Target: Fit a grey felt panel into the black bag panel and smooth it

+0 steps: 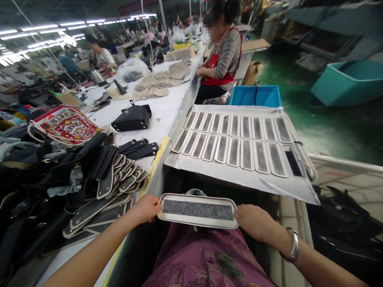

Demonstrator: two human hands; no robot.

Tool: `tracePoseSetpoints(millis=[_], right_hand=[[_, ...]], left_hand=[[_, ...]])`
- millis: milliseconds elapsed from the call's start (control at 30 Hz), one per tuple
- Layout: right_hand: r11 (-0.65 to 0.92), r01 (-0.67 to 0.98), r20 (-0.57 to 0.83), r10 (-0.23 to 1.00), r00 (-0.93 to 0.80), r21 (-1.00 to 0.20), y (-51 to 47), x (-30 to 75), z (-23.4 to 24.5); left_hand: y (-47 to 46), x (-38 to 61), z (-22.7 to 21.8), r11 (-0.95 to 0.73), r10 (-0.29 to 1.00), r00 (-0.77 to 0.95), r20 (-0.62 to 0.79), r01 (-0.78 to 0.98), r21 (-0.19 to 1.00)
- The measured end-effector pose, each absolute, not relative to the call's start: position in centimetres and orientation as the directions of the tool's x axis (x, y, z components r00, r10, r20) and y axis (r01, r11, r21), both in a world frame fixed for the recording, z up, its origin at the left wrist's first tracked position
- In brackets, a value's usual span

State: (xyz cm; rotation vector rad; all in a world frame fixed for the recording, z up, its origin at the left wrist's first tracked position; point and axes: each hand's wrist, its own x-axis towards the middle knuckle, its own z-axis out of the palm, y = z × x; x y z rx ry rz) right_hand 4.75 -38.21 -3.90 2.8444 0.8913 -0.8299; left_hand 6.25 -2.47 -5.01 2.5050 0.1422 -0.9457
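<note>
Between my two hands, above my lap, is a rounded oblong panel (197, 210), cream with a dark grey strip down its middle. My left hand (147, 208) is closed on its left end. At the opposite end my right hand (254, 221) grips it, fingers curled under; a metal bracelet is on that wrist. What lies beneath the panel is mostly hidden. Just beyond, two rows of similar panels (247, 153) lie on a white-covered board (209, 169). To my left, black strap pieces with cream edges (103, 207) are heaped on the table.
A black leather case (131, 118) stands on the long white table (167, 104), near a red printed bag (67, 124). Beige pieces (164, 79) lie farther along. A co-worker (223, 56) sits beyond the board. Blue bin (255, 95) and teal tub (338, 85) stand right.
</note>
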Motion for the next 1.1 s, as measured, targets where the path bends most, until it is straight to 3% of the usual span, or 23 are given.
tracePoseSetpoints(millis=[167,333,433,700,800,867,967,1033,1100], right_hand=[[-0.842,0.528,-0.531,0.500,0.684,-0.112,-38.3,4.9,-3.9],[-0.842,0.522,-0.517,0.510,0.688,-0.135,-38.5,4.9,-4.3],[-0.845,0.515,-0.517,0.509,0.688,-0.145,-38.5,5.1,-4.5],[-0.857,0.478,-0.527,0.501,0.686,-0.192,-38.5,5.4,-4.9],[-0.904,0.353,-0.521,0.427,0.739,-0.240,-38.8,5.2,-4.9],[-0.915,0.215,-0.514,0.373,0.773,-0.341,-39.1,5.0,-4.7],[-0.827,-0.143,-0.620,0.282,0.732,-0.544,-39.7,4.8,-4.3],[-0.759,-0.321,-0.704,0.243,0.668,-0.566,-40.0,4.7,-4.1],[-0.789,-0.306,-0.725,0.240,0.646,-0.533,-40.1,4.7,-4.0]], left_hand=[[-0.9,6.7,-4.5,-0.806,-0.214,0.657,-0.722,0.299,0.511],[1.2,6.7,-5.5,-0.523,-0.374,0.554,-0.744,0.536,0.662],[1.4,6.3,-7.2,-0.424,-0.359,0.580,-0.731,0.596,0.682],[0.0,6.2,-8.0,-0.445,-0.232,0.670,-0.705,0.571,0.689],[-0.6,6.1,-7.5,-0.459,-0.200,0.695,-0.691,0.556,0.693],[-0.8,5.7,-7.4,-0.455,-0.193,0.708,-0.679,0.548,0.701],[-0.4,5.1,-8.3,-0.430,-0.188,0.702,-0.687,0.570,0.700],[0.1,4.8,-9.4,-0.346,-0.261,0.643,-0.720,0.633,0.692],[0.3,4.6,-10.5,-0.259,-0.276,0.624,-0.731,0.684,0.682]])
